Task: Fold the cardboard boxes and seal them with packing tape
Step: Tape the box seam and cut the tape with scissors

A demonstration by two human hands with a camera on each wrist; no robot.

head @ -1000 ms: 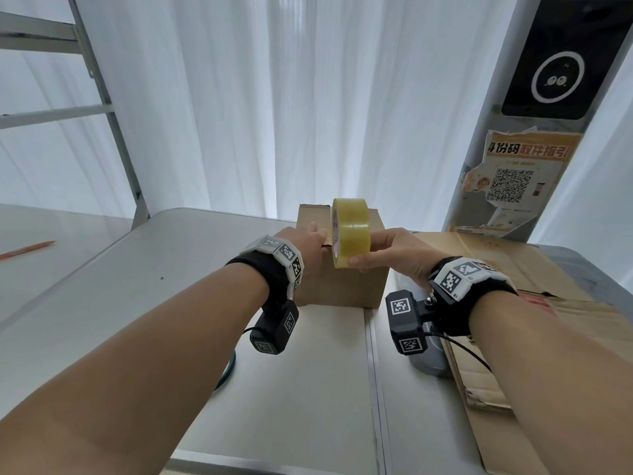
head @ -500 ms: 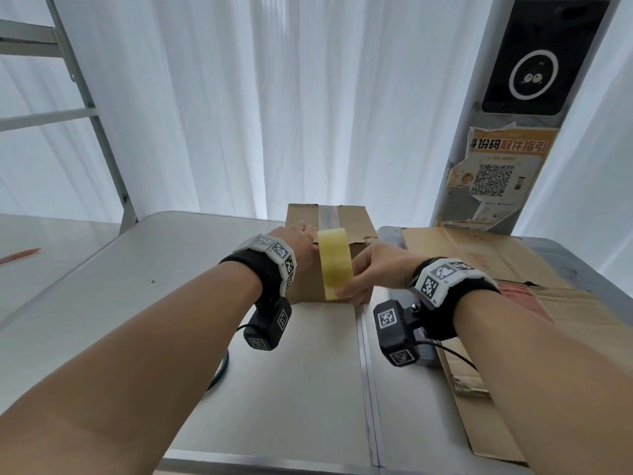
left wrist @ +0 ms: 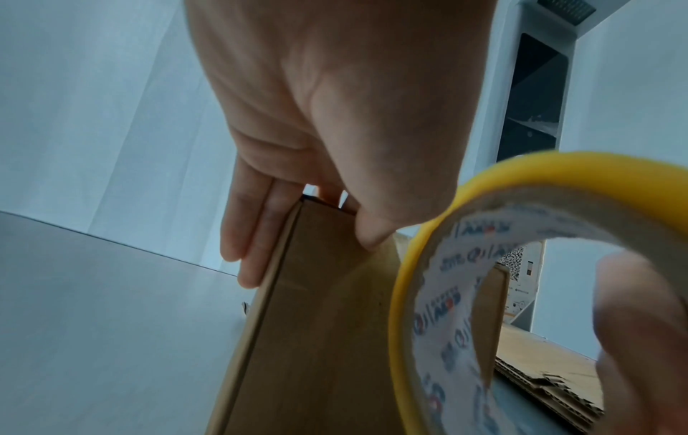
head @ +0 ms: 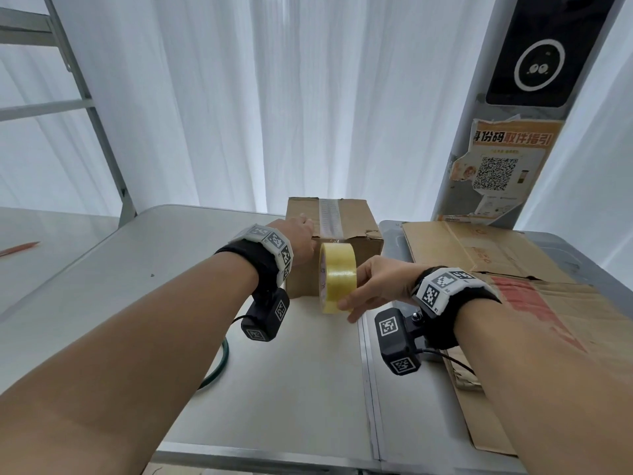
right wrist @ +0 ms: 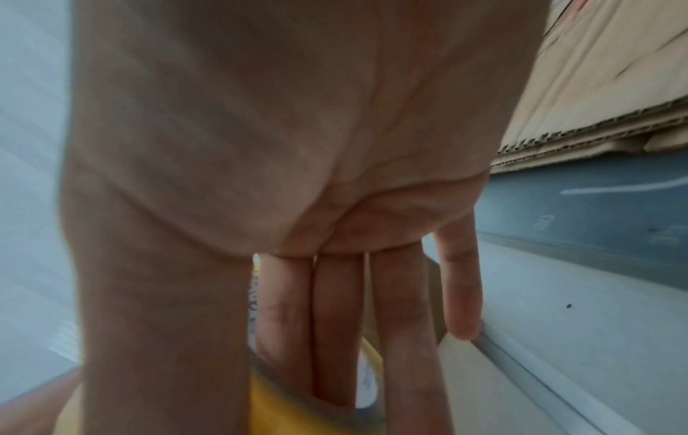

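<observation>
Yellow tape roll pinched in right hand, fingers through its core, low against the box's near face. Left hand clamps the top-left corner. Keep tension; press the strip flat down the front.

Parcel pick-up or packing station. Evidence: grey folding table; stack of flattened cardboard; pillar poster with 1 QR code and pick-up instructions; white curtains; metal shelving frame.
</observation>
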